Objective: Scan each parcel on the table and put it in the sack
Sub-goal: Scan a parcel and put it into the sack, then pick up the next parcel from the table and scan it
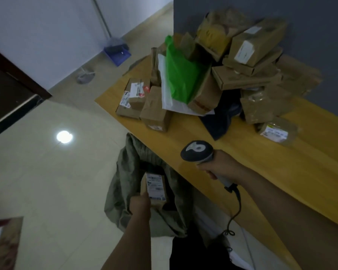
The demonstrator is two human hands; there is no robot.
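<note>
Two bare hands reach forward in the head camera's downward view. The left hand (140,204) grips the near end of a small brown cardboard parcel with a white printed label (154,189) and holds it, label up, over the open mouth of a crumpled grey-green fabric sack (123,184). The sack stands on the pale tiled floor (47,172), against the near edge of a long yellow wooden table (281,162). The right hand (220,166) is closed around the handle of a grey and black handheld barcode scanner (197,151), held above the table edge. The scanner's thin black cable (236,209) hangs down from the handle.

Farther back on the table is a heap of brown cardboard boxes and padded envelopes (248,75), with a bright green plastic bag (180,75) and a dark navy bag (220,119) among them. One clear-wrapped brown packet with a white label (277,131) lies apart, to the right of the heap. A blue plastic dustpan (117,53) stands on the floor by the far wall.
</note>
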